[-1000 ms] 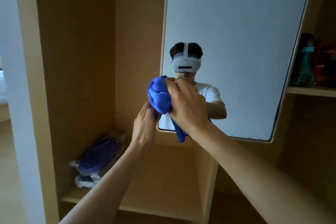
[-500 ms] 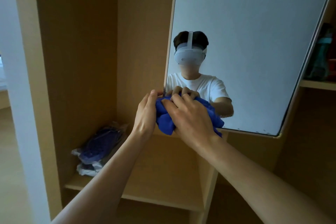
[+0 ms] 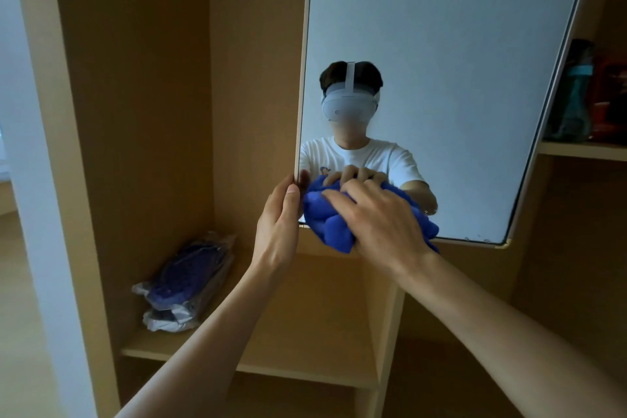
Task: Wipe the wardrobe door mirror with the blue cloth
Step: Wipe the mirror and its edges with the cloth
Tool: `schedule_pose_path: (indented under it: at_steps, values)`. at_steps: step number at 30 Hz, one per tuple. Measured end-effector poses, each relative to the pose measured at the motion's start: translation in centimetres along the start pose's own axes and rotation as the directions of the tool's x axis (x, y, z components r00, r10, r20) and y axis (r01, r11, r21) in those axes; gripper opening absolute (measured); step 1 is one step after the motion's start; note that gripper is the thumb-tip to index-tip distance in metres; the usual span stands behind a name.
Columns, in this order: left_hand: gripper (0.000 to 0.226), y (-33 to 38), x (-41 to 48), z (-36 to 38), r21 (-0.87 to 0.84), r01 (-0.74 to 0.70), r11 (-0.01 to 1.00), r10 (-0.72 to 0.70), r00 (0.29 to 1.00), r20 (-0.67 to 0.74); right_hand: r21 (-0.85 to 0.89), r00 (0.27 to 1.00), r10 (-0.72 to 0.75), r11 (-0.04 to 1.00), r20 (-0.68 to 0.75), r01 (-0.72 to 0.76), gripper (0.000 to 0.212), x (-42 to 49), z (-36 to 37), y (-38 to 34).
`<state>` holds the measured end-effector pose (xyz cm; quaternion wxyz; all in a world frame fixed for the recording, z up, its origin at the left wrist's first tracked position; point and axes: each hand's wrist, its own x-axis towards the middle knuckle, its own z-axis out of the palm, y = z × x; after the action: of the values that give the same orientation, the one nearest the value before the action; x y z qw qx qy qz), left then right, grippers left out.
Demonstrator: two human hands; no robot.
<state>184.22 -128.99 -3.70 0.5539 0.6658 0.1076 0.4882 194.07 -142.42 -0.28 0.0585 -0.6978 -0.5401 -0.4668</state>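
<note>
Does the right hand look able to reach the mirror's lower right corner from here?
Probably yes: the right hand holds the blue cloth on the mirror, and bare glass runs to that corner.

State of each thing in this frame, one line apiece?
wardrobe door mirror: open, steadied at its left edge.
blue cloth: bunched, pressed against the mirror's lower left.
left hand: grips the mirror's edge.
right hand: grips the cloth.
wrapped package: lying on lower shelf.
bottle: upright on right shelf.

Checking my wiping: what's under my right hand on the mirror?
The bunched blue cloth, held against the lower left corner of the mirror by the right hand. The glass beneath the cloth is covered. The left hand grips the mirror's edge.
</note>
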Motion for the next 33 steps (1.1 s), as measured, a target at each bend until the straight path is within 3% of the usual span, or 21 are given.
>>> schedule_pose_path:
  at_steps: [6,10,13,17,22,26,29,33]
  values:
    - [0.048,-0.5,-0.9,0.8,0.110,0.018,0.994,-0.011,0.998,-0.060,0.000,0.984,0.127,0.992,-0.126,-0.128,0.039,1.1,-2.4,4.5]
    - [0.049,-0.8,-1.3,1.3,0.121,0.024,0.992,-0.015,0.997,-0.080,-0.050,0.981,0.083,0.994,-0.177,-0.094,0.032,0.7,-2.0,5.1]
    - [0.048,-1.0,-1.3,1.5,0.121,0.023,0.992,-0.012,0.996,-0.093,-0.036,0.991,0.033,0.999,-0.126,-0.037,0.027,-0.4,-0.8,4.7]
    - [0.048,-1.2,-1.1,1.7,0.120,0.012,0.993,0.003,0.992,-0.125,-0.003,0.999,-0.007,1.000,0.043,0.008,0.019,-3.1,1.0,3.8]
    - [0.056,-1.6,-1.9,2.2,0.195,0.006,0.981,0.022,0.990,-0.139,0.094,0.996,-0.006,0.996,0.084,-0.002,0.015,-4.4,1.7,3.5]
    - [0.068,-1.5,-2.5,2.7,0.302,-0.014,0.953,0.053,0.991,-0.121,0.123,0.989,-0.004,0.992,0.149,-0.015,0.026,-3.9,0.7,4.5]
    - [0.072,-1.2,-2.8,3.0,0.318,-0.007,0.948,0.049,0.991,-0.125,0.117,0.992,0.056,0.991,0.116,-0.070,0.043,-4.1,-0.9,5.6]
    - [0.076,-1.0,-3.1,3.6,0.327,0.005,0.945,0.040,0.991,-0.130,0.086,0.990,0.121,0.988,0.066,-0.126,0.048,-3.4,-3.1,8.3]
